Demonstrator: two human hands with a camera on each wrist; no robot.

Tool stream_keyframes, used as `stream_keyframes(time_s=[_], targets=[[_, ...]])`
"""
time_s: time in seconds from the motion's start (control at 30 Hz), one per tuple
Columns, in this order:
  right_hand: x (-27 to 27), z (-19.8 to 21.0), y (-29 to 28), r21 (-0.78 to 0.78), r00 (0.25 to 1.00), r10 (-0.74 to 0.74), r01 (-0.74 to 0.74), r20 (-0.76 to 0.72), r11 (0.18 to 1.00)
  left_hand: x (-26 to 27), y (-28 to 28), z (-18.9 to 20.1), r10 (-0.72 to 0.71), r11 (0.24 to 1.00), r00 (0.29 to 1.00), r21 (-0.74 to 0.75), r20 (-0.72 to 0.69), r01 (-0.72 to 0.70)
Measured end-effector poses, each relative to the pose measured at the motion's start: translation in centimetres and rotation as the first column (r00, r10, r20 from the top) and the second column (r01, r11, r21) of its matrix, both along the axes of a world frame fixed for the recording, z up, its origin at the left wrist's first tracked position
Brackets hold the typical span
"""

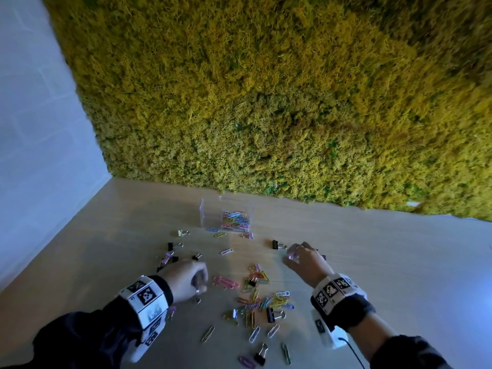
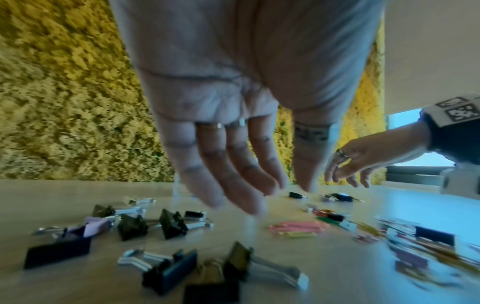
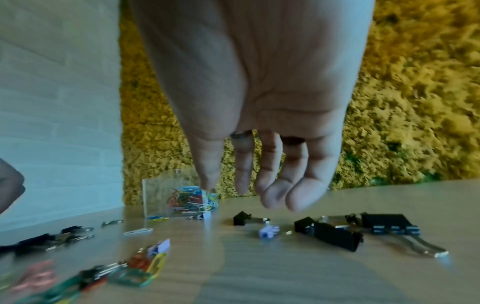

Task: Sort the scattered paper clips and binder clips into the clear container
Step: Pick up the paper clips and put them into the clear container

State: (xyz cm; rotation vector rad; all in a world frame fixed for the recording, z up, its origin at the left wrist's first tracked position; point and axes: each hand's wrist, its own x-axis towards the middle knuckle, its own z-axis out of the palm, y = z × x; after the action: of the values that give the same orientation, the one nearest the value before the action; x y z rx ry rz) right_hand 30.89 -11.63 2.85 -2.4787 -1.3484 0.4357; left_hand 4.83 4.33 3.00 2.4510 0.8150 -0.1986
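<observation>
Head view: both wrists are hanging low over the table (image 1: 399, 249); loose paper clips (image 1: 266, 296) are lying between them, clear container (image 1: 226, 217) sitting beyond, part-filled.
Left wrist: left hand (image 2: 233, 123) is hovering slack-fingered, empty, above black binder clips (image 2: 155, 226).
Right wrist: right hand (image 3: 259, 113) is dangling relaxed, holding nothing, over more binder clips.
</observation>
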Motion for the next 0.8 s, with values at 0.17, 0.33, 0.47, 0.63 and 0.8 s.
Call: stream_keyframes(time_s=[0.17, 0.33, 0.47, 0.63, 0.8], targets=[[-3.3, 1.4, -4.2, -0.328, 0.888, 0.077, -0.246, -0.454, 0.912, -1.5, -4.0, -1.8, -0.195, 0.966, 0.906, -0.231, -0.377, 0.112], [-5.9, -1.7, -5.5, -0.319, 0.9, 0.255, -0.372, -0.355, 0.871, 0.0, -5.6, -1.8, -0.134, 0.987, 0.957, -0.12, -0.255, 0.106], [-5.7, -2.3, -3.9, -0.037, 0.937, 0.273, -0.287, -0.219, 0.957, 2.4, -6.2, -1.1, -0.163, 0.984, 0.986, 0.061, -0.048, 0.165], [-6.6, -2.9, -2.8, -0.078, 0.939, 0.298, -0.314, -0.172, 0.946, 4.5, -7.1, -1.9, -0.183, 0.973, 0.968, 0.108, -0.173, 0.204], [-5.4, -2.0, -2.9, 0.082, 0.962, 0.228, -0.217, -0.153, 0.973, 4.4, -6.3, -2.1, -0.157, 0.985, 0.984, 0.062, -0.085, 0.162]])
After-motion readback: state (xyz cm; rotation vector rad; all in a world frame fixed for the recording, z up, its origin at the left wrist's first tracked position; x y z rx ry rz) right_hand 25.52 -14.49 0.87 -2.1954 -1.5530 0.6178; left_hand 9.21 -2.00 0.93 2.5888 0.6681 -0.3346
